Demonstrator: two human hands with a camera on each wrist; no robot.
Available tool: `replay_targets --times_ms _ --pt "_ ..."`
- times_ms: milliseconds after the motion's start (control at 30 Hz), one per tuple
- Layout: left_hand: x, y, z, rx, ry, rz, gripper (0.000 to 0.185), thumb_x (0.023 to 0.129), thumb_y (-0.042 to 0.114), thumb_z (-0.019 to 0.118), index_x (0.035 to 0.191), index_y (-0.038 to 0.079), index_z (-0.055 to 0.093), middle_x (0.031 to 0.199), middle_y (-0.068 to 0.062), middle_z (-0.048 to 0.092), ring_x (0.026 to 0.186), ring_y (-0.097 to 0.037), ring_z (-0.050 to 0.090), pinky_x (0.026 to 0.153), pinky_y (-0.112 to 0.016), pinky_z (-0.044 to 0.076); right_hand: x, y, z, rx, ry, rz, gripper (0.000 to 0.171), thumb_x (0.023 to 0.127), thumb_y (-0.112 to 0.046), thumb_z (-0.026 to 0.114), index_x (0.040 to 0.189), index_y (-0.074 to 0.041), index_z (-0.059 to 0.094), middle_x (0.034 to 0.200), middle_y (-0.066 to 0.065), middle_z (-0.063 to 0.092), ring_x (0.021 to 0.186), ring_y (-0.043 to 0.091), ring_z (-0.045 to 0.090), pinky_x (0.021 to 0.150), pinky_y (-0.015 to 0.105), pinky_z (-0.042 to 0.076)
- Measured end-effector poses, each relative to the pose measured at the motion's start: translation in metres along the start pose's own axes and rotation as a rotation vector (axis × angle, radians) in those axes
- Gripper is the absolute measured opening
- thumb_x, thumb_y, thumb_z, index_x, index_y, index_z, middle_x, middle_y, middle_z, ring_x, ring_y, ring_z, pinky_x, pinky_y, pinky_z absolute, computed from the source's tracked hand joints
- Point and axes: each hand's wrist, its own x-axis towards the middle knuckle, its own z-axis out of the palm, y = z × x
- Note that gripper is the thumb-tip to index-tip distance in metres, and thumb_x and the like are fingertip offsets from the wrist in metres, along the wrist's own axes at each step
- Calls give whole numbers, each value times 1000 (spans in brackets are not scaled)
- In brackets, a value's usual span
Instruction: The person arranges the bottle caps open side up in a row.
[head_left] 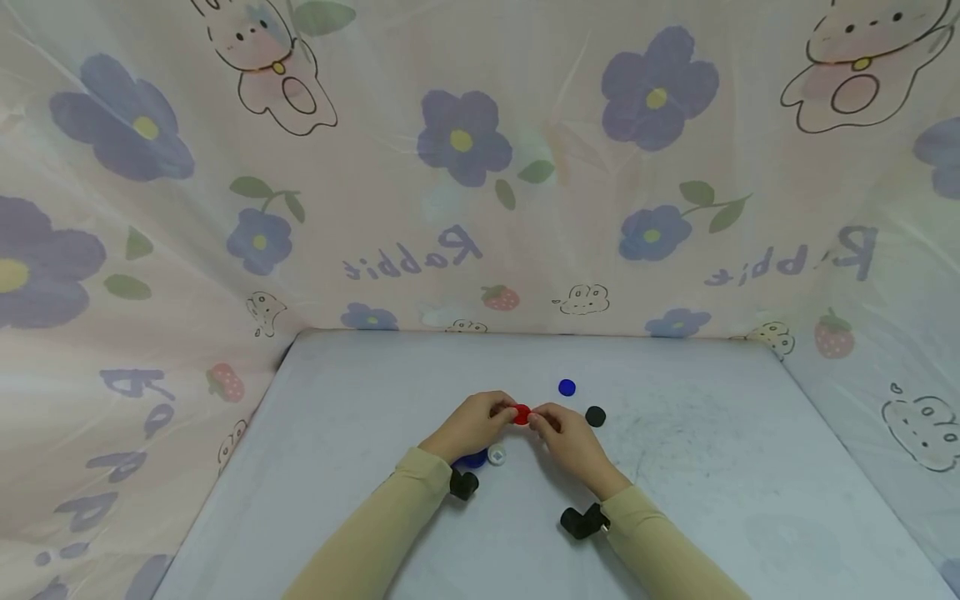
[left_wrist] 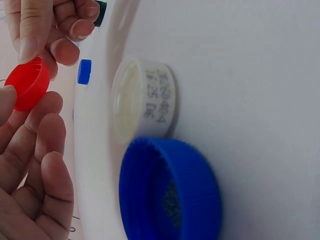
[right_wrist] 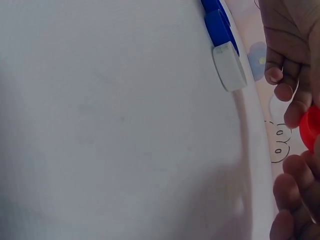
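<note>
A red bottle cap (head_left: 521, 414) is held between both hands above the table. My left hand (head_left: 474, 425) pinches its left side with thumb and fingers. On the opposite side, my right hand (head_left: 567, 437) pinches the rim. In the left wrist view the red cap (left_wrist: 29, 84) shows its hollow inside. Below the left hand stand a white cap (left_wrist: 145, 100) with printed characters and a large blue cap (left_wrist: 200, 190), side by side on the table. The right wrist view catches only part of the red cap (right_wrist: 310, 129) at its edge.
Beyond the right hand lie a small blue cap (head_left: 567, 387) and a dark cap (head_left: 596, 417). The white table (head_left: 360, 375) ends at a patterned curtain (head_left: 555, 217) behind and at the sides. Black wrist mounts (head_left: 581, 522) hang by the sleeves.
</note>
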Motion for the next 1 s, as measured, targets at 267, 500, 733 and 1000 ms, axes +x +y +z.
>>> replay_targets --times_ms 267,500,733,1000 --pt "-2 -3 1 -41 -6 6 20 98 31 57 107 17 67 94 6 66 82 -8 58 79 -31 48 0 -1 1 -12 2 8 19 94 -25 65 109 -14 66 91 0 67 75 14 56 62 28 49" --pt "-4 -5 1 -73 -11 2 20 98 30 57 108 16 67 93 6 67 84 -7 60 79 -31 49 -1 0 5 6 -1 -26 34 93 -17 67 125 -15 57 97 -4 67 80 12 60 62 28 51" --pt "-6 -3 2 -104 7 0 16 98 24 59 111 16 60 93 8 67 85 -10 62 77 -31 49 -2 1 7 9 -3 -65 31 91 -12 68 120 -20 58 93 -6 66 75 11 60 60 28 50" --pt "-8 -2 2 -73 -10 9 17 94 19 64 110 19 58 93 8 67 83 -7 61 76 -30 49 -4 3 8 -7 -5 -66 34 92 -15 68 124 -18 57 90 -6 64 69 12 56 57 27 49"
